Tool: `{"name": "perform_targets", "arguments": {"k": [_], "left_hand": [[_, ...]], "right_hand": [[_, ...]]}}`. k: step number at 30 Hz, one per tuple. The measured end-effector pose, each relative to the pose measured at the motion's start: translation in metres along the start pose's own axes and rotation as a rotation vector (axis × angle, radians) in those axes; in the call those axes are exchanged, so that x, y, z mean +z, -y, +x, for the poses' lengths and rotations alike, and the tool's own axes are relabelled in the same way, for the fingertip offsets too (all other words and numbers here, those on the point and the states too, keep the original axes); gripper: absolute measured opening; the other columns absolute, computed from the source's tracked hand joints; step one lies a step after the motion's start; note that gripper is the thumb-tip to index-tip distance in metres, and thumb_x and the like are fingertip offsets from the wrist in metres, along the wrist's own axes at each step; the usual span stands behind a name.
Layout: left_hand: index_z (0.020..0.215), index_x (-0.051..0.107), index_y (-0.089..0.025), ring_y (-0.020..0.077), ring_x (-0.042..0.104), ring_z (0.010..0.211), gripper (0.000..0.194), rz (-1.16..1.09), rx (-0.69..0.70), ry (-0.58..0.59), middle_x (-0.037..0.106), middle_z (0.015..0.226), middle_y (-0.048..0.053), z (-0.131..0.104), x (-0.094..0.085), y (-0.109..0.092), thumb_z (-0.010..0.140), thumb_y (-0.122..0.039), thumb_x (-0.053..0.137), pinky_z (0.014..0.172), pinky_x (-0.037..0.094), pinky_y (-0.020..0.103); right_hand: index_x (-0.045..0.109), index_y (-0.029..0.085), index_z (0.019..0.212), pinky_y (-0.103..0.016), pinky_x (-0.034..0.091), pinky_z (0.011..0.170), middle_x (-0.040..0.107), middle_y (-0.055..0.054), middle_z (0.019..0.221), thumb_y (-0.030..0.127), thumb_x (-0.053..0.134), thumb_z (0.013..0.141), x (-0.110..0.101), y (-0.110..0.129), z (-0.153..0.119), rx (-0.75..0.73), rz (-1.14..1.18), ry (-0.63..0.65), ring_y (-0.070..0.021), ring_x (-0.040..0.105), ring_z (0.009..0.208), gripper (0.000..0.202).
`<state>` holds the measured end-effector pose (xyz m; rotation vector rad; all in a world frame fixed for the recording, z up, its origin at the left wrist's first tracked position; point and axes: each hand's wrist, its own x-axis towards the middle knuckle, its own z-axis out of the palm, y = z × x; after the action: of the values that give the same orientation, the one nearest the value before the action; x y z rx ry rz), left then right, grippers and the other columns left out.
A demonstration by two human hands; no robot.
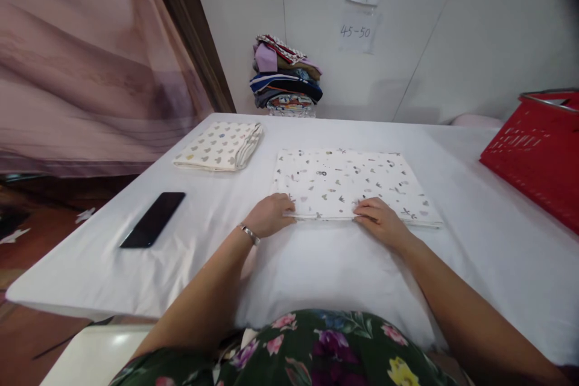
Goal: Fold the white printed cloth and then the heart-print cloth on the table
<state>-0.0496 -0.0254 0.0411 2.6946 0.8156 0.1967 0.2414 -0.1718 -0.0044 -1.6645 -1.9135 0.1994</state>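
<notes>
A white cloth with small grey and green prints [344, 181] lies folded in a flat rectangle on the white-covered table. My left hand [271, 215] pinches its near edge close to the left corner; a silver bracelet is on that wrist. Farther right along the same edge, my right hand [379, 221] is closed on the cloth, fingers on top and thumb at the front. The cloth's right end reaches past my right hand. Another folded cloth, cream with grey prints [217, 146], rests at the back left, touched by neither hand.
A black phone [154, 220] lies on the left of the table [226, 265]. Piled fabrics [287, 75] stand beyond the far edge, by the wall. At the right is a red basket [538, 151]. A pink curtain [90, 60] hangs at the left.
</notes>
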Motion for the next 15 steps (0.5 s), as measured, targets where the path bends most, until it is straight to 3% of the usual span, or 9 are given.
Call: {"name": "perform_targets", "arguments": {"k": [3,7,15], "left_hand": [[0.081,0.064,-0.021,0.0188,0.056,0.088,0.013,0.005,-0.135,0.023,0.061,0.090,0.002,-0.006,-0.012,0.010,0.073,-0.028,0.057,0.075,0.043,0.030],[0.076,0.065,-0.021,0.0188,0.055,0.090,0.012,0.018,-0.196,0.027,0.061,0.092,0.002,-0.014,-0.021,0.018,0.074,-0.024,0.053,0.077,0.042,0.030],[0.077,0.060,-0.020,0.0163,0.055,0.085,0.016,0.077,-0.251,0.044,0.060,0.090,0.002,-0.026,-0.023,0.010,0.073,-0.016,0.045,0.067,0.040,0.027]], "right_hand": [[0.068,0.026,0.098,-0.041,0.046,0.087,0.062,-0.006,0.104,0.041,0.051,0.086,0.001,-0.002,-0.001,-0.024,-0.001,-0.010,-0.0233,0.054,0.101,0.025],[0.068,0.027,0.098,-0.040,0.047,0.087,0.062,-0.006,0.105,0.040,0.052,0.085,0.002,-0.005,-0.002,-0.030,-0.016,-0.006,-0.0236,0.054,0.102,0.025],[0.068,0.026,0.096,-0.037,0.047,0.087,0.061,-0.005,0.106,0.035,0.053,0.085,0.005,-0.010,-0.004,-0.004,-0.004,-0.009,-0.0223,0.054,0.102,0.021]]}}
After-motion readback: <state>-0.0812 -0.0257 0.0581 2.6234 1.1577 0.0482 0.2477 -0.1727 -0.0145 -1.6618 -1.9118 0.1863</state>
